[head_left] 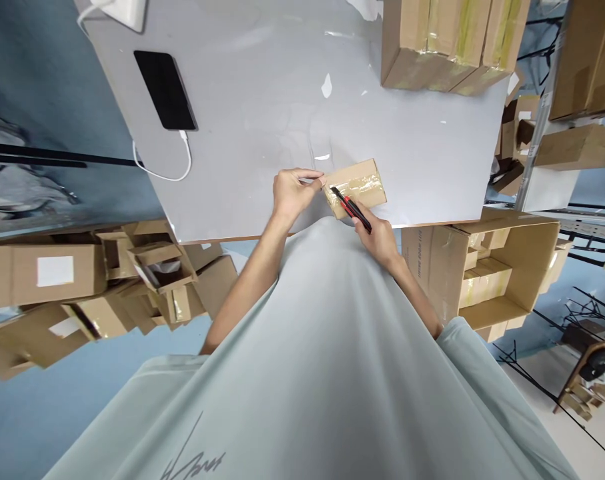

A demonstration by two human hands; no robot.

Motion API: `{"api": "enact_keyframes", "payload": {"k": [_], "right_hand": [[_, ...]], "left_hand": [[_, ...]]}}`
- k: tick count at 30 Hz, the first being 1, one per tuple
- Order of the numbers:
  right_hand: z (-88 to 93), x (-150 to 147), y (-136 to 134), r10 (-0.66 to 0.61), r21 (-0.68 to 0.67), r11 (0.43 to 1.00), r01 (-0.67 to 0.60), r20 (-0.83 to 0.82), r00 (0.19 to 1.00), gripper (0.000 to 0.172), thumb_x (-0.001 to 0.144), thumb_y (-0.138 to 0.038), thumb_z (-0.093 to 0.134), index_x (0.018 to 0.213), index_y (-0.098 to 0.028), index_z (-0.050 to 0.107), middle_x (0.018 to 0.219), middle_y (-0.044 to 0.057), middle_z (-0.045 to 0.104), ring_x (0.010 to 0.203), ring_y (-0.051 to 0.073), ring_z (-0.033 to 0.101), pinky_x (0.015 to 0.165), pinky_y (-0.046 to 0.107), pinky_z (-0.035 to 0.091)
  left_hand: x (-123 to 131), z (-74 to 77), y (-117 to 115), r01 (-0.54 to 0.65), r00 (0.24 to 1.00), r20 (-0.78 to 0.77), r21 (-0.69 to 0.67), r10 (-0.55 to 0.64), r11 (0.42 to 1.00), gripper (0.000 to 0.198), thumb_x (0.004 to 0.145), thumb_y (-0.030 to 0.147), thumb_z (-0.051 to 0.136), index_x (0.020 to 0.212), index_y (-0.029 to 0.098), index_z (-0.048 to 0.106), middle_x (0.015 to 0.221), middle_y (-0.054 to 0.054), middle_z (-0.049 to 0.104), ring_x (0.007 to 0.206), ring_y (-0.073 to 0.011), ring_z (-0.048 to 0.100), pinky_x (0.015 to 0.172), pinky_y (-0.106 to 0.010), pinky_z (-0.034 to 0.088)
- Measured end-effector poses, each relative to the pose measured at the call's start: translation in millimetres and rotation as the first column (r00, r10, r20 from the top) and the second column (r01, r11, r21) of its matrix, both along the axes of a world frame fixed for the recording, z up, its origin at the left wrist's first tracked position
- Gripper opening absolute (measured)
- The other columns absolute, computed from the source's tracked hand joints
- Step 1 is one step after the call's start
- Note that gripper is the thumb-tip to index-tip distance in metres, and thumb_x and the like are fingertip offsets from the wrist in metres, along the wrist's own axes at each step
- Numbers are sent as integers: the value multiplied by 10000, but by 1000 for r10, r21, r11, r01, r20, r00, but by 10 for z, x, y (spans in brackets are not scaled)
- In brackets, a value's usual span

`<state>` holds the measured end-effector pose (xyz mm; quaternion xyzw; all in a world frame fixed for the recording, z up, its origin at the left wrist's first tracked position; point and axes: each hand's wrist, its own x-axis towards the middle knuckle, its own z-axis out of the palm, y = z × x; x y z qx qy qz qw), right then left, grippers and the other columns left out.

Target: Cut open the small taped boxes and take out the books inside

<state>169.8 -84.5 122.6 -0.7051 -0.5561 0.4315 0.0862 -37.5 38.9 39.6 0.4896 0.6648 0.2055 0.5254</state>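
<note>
Box (361,183) (underside unseen) beneath knife (351,209)

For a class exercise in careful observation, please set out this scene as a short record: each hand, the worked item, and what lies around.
Right hand: gripping black-and-red utility knife
Left hand: fingertips at the left end of the small carton
Small carton: cardboard, taped, on the grey table
Far left: smartphone, screen dark, white cable attached
Far right: taped cardboard boxes
Beside table, right: large open carton holding smaller boxes
</note>
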Motion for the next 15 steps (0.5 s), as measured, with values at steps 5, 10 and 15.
{"api": "enact_keyframes", "payload": {"k": [5,10,15], "right_hand": [[35,-101,114,66,-87,994,-62,42,997,597,1173,-349,470,1764,-267,498,1641,55,705,1375,266,786,1170,406,621],[8,-182,149,91,-90,992,-85,67,994,596,1203,-377,441,1783,-240,464,1583,83,752,1344,273,798,1158,408,623],[0,-192,109,97,-67,994,-92,83,992,593,1206,-365,420,1785,-246,454,1690,64,661,1391,260,772,1177,386,608]], "left_hand": [[-3,30,21,-27,999,32,-43,28,999,218,842,300,848,1022,212,936,954,-64,882,850,-250,827,876,-370,663],[-17,36,23,-35,998,54,-79,40,996,250,839,321,851,1049,216,937,957,-59,886,857,-240,828,861,-354,671],[-11,7,13,-46,996,70,-61,51,997,216,835,306,851,1012,219,939,963,-57,891,842,-237,830,867,-364,673]]}}
